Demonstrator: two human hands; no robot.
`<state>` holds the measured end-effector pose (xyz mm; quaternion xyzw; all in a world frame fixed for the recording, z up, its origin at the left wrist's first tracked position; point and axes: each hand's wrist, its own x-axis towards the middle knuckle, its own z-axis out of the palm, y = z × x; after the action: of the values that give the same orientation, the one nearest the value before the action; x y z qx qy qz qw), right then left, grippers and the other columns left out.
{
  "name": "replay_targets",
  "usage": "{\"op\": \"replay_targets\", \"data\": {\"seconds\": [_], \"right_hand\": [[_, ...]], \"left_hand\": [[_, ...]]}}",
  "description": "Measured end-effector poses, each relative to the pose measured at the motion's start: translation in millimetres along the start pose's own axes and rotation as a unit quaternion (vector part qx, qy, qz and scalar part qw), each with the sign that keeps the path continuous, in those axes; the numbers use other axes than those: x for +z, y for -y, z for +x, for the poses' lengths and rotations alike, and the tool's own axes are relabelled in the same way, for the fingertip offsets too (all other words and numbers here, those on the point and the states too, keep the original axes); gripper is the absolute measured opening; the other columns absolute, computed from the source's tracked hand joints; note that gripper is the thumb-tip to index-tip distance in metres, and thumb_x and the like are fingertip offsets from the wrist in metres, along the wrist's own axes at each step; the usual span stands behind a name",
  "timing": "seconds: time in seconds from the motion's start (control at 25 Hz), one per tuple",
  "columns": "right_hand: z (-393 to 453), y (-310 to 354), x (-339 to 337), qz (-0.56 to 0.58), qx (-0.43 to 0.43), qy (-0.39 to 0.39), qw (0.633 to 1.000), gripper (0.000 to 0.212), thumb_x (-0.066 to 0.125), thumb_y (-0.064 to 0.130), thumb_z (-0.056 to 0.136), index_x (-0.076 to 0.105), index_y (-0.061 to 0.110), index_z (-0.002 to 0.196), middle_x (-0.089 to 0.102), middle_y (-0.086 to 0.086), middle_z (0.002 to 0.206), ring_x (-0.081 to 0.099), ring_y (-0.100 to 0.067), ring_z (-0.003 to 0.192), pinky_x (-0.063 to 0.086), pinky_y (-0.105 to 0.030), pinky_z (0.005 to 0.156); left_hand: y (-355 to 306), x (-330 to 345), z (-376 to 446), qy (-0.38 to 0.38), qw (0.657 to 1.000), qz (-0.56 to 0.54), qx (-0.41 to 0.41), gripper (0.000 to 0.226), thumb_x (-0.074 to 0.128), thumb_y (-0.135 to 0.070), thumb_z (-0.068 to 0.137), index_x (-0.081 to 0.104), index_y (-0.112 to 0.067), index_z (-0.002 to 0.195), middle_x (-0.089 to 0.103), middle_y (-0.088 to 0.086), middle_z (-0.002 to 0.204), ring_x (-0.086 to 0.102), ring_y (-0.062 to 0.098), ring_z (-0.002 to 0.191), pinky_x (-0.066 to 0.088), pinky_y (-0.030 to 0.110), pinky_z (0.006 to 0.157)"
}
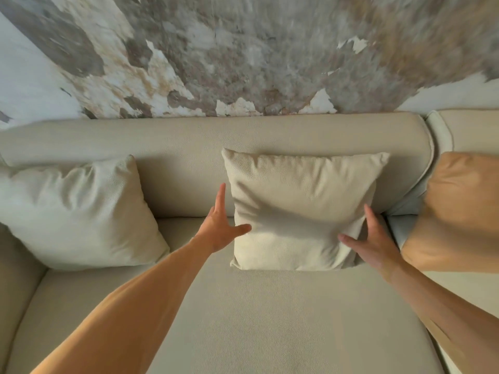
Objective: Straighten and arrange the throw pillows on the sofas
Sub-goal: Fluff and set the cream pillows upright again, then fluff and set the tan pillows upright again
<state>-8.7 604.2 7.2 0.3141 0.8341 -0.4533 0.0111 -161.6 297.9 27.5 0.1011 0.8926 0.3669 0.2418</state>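
Over on the left, a pale cream pillow [78, 214] leaned slumped and tilted into the corner of the beige sofa [243, 319], resting against the backrest. Next came the left hand [220, 228], fingers spread flat, thumb just touching the left edge of the middle cream pillow [299, 209], not gripping it. That pillow stood nearly upright on the seat cushion, back against the backrest, top edge roughly level. The right hand [371, 241] was pressed on its lower right corner, fingers wrapped around the edge and denting the fabric. So the hands were apart, one on each side, bracketing it. Far right, a tan pillow [459, 209] sat just beside it near the seam with the next sofa section. To finish well, I would judge both palms should press evenly inward, squaring the sides, then centre it between its neighbours.
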Motion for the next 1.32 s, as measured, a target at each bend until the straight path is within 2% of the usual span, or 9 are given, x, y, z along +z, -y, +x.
{"op": "replay_targets", "data": {"seconds": [0.08, 0.16, 0.28, 0.4, 0.52, 0.68, 1.04, 1.32], "right_hand": [[-32.0, 26.5, -15.0, -0.062, -0.026, 0.002, 0.998, 0.099, 0.073, 0.04, 0.079, 0.009, 0.028, 0.154, 0.017, 0.003, 0.161, 0.017, -0.019, 0.147, 0.023, -0.04, 0.114], [-67.4, 51.5, -31.7, -0.147, -0.041, -0.008, 0.988, 0.097, 0.069, 0.053, 0.079, 0.009, 0.035, 0.153, 0.015, 0.001, 0.162, 0.016, -0.025, 0.148, 0.025, -0.045, 0.113], [-115.3, 90.3, -60.5, -0.222, -0.04, -0.033, 0.974, 0.097, 0.061, 0.066, 0.076, 0.005, 0.042, 0.151, 0.012, 0.003, 0.163, 0.011, -0.03, 0.149, 0.026, -0.044, 0.114], [-161.2, 129.7, -86.2, -0.324, -0.095, -0.051, 0.94, 0.094, 0.051, 0.073, 0.077, 0.002, 0.042, 0.151, 0.01, 0.002, 0.163, 0.011, -0.031, 0.149, 0.028, -0.044, 0.113], [-206.8, 163.0, -114.8, -0.363, -0.122, -0.062, 0.922, 0.092, 0.048, 0.075, 0.077, 0.003, 0.043, 0.151, 0.006, 0.004, 0.163, 0.008, -0.031, 0.149, 0.024, -0.049, 0.114], [-247.1, 177.0, -147.9, -0.375, -0.124, -0.089, 0.914, 0.09, 0.047, 0.076, 0.077, 0.003, 0.047, 0.15, 0.001, 0.008, 0.163, 0.0, -0.028, 0.15, 0.015, -0.052, 0.117], [-280.9, 120.2, -242.8, -0.377, -0.093, -0.152, 0.909, 0.091, 0.05, 0.074, 0.076, 0.006, 0.046, 0.15, 0.009, 0.005, 0.163, 0.01, -0.03, 0.149, 0.022, -0.052, 0.114], [-290.9, 18.4, -378.0, -0.371, -0.086, -0.171, 0.909, 0.089, 0.046, 0.075, 0.078, 0.008, 0.041, 0.152, 0.01, 0.001, 0.163, 0.014, -0.033, 0.147, 0.023, -0.051, 0.112]], "left_hand": [[-8.6, -24.6, -28.1, -0.015, 0.999, 0.029, 0.026, 0.118, 0.078, -0.039, 0.078, -0.016, -0.047, 0.149, 0.014, 0.001, 0.163, 0.03, 0.026, 0.144, 0.038, 0.035, 0.101], [-14.2, -48.9, -61.6, -0.037, 0.996, 0.067, 0.047, 0.117, 0.078, -0.045, 0.076, -0.015, -0.051, 0.147, 0.013, -0.003, 0.163, 0.023, 0.023, 0.147, 0.035, 0.042, 0.111], [-31.5, -82.0, -113.1, -0.059, 0.989, 0.12, 0.059, 0.117, 0.074, -0.058, 0.072, -0.02, -0.059, 0.141, 0.008, -0.006, 0.164, 0.01, 0.022, 0.15, 0.026, 0.055, 0.115], [-58.7, -105.2, -161.0, -0.077, 0.972, 0.202, 0.092, 0.112, 0.065, -0.068, 0.074, -0.021, -0.054, 0.143, -0.002, -0.01, 0.164, -0.002, 0.02, 0.151, 0.013, 0.054, 0.12], [-84.5, -130.0, -201.9, -0.098, 0.952, 0.261, 0.127, 0.107, 0.057, -0.074, 0.075, -0.018, -0.049, 0.147, -0.006, -0.008, 0.164, -0.008, 0.022, 0.151, 0.006, 0.055, 0.12], [-109.2, -142.1, -235.0, -0.116, 0.939, 0.281, 0.162, 0.105, 0.051, -0.08, 0.073, -0.014, -0.048, 0.149, -0.006, -0.008, 0.164, -0.008, 0.023, 0.151, 0.003, 0.055, 0.12], [-170.7, -81.2, -260.1, -0.126, 0.924, 0.301, 0.197, 0.107, 0.028, -0.092, 0.063, -0.017, -0.045, 0.149, -0.011, -0.004, 0.164, -0.011, 0.025, 0.151, 0.0, 0.056, 0.119], [-270.7, 41.1, -281.3, -0.134, 0.92, 0.303, 0.209, 0.104, 0.039, -0.087, 0.071, -0.014, -0.046, 0.149, -0.012, -0.006, 0.164, -0.011, 0.023, 0.151, 0.0, 0.055, 0.12]]}}
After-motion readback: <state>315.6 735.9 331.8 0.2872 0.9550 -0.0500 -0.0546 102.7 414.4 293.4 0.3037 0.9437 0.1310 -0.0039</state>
